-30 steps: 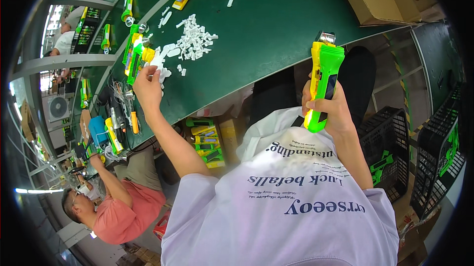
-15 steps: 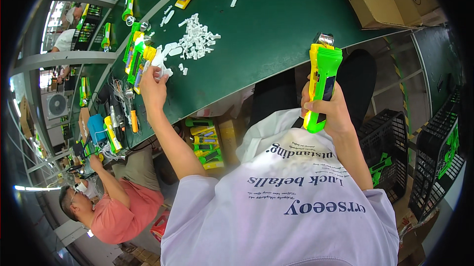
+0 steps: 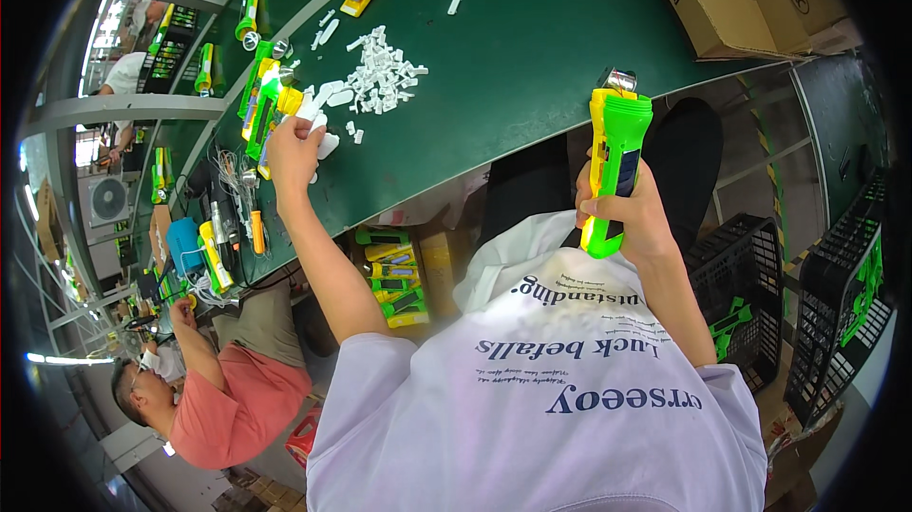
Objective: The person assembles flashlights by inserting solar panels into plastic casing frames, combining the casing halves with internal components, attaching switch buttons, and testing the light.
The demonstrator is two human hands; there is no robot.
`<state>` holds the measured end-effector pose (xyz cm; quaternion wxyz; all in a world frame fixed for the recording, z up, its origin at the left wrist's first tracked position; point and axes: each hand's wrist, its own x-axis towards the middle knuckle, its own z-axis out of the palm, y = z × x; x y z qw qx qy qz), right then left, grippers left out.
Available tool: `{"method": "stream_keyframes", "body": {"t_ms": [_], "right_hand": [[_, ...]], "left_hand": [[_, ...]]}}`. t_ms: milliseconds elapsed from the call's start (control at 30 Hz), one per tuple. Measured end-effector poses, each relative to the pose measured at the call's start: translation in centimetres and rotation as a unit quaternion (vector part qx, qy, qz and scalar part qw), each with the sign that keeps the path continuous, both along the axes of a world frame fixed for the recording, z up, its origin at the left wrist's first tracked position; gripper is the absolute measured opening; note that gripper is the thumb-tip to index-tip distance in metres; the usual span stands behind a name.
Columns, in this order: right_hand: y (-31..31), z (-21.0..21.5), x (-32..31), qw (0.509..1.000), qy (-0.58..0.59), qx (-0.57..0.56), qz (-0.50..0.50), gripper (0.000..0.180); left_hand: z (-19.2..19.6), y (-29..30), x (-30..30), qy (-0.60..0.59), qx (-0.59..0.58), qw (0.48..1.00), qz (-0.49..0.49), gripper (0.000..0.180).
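Observation:
In my right hand is a green and yellow flashlight, held upright with its silver reflector showing at the top end. My fingers wrap around its lower handle. Over at the left of the table, the fingers of my left hand are pinched at a white plastic piece among flat white parts; the fingertips partly hide it. Just beyond that hand lie green and yellow flashlight bodies. A heap of small white plastic parts spreads to the right of it.
An open cardboard box occupies the far right of the green table. Black crates with green parts stand at lower right. A screwdriver lies near the left edge. A co-worker in a red shirt sits at left.
My left hand has shifted slightly, its fingers closing in over the flat white parts. The flashlight in my right hand stays almost in place.

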<state>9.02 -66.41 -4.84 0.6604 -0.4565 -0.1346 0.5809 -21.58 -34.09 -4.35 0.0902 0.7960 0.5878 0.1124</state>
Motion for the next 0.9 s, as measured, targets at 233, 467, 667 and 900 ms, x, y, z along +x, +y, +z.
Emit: {"method": "stream_keyframes", "body": {"t_ms": [233, 467, 667, 900], "right_hand": [[0.1, -0.5, 0.0, 1.0, 0.015, 0.01, -0.005, 0.052], [0.1, -0.5, 0.0, 1.0, 0.012, 0.002, 0.013, 0.059], [-0.1, -0.6, 0.2, 1.0, 0.013, 0.009, 0.003, 0.057], [0.0, -0.5, 0.0, 1.0, 0.021, 0.009, 0.002, 0.051]], "left_hand": [[0.8, -7.2, 6.2, -0.33, -0.188, 0.921, -0.081, 0.012], [1.0, -11.3, 10.9, -0.096, -0.08, 0.982, -0.141, 0.027], [1.9, -11.2, 12.5, -0.053, -0.129, 0.955, -0.263, 0.033], [3.0, -11.5, 14.7, 0.001, -0.17, 0.938, -0.302, 0.027]]}}
